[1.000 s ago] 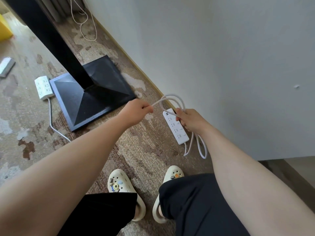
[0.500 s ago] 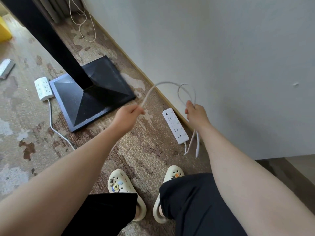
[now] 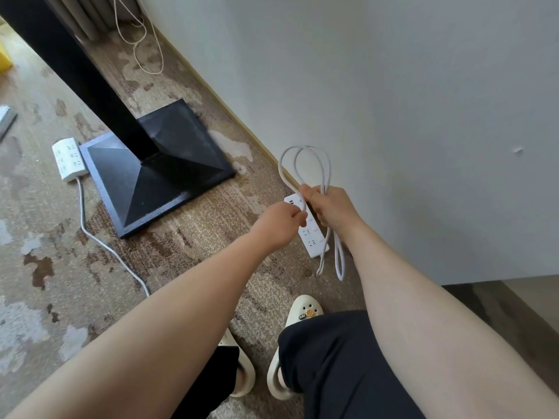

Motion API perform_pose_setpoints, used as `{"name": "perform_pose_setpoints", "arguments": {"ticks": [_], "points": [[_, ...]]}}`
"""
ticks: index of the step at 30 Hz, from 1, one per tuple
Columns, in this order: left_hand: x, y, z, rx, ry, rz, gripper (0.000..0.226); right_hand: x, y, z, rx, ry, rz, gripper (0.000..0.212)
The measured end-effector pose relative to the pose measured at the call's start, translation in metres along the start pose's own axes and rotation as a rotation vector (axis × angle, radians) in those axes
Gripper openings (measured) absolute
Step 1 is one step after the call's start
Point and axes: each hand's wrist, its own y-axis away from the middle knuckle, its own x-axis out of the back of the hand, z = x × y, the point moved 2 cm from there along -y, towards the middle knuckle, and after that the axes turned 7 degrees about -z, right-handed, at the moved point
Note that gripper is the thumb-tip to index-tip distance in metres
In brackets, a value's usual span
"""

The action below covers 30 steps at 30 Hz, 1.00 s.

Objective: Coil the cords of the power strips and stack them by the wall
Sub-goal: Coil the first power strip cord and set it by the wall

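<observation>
Near the wall at two o'clock, the right hand [image 3: 332,210] clamps the cord [image 3: 305,164] loops; the left hand [image 3: 279,222] pinches its strand. Coiling is underway; next, another loop probably goes into the right fist.

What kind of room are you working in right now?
Probably an indoor office or hotel-type room: worn patterned carpet, a plain white wall with a baseboard, and a black pedestal table base.

No legible text on either power strip [image 3: 309,234] or the slippers [image 3: 304,309].
</observation>
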Motion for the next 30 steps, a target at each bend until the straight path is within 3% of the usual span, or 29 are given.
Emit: {"name": "perform_pose_setpoints", "arguments": {"ticks": [5, 15, 18, 25, 28, 30], "points": [[-0.005, -0.001, 0.005, -0.073, -0.094, 0.061, 0.033, 0.002, -0.004, 0.002, -0.015, 0.023, -0.008, 0.028], [-0.007, 0.026, -0.027, -0.002, 0.232, 0.005, 0.032, 0.007, -0.007, -0.002, -0.049, 0.168, 0.138, 0.041], [-0.002, 0.039, -0.052, 0.026, 0.243, -0.027, 0.029, 0.016, -0.005, -0.002, -0.044, 0.083, 0.201, 0.045], [0.003, 0.061, -0.098, 0.082, 0.079, -0.127, 0.025, 0.028, 0.0, -0.002, -0.074, -0.084, 0.307, 0.036], [-0.013, 0.054, -0.077, 0.025, -0.083, -0.253, 0.021, 0.012, -0.002, -0.015, -0.016, -0.225, 0.227, 0.036], [-0.021, 0.047, -0.068, 0.002, -0.142, -0.228, 0.022, 0.003, -0.002, -0.02, 0.02, -0.234, 0.178, 0.034]]}}
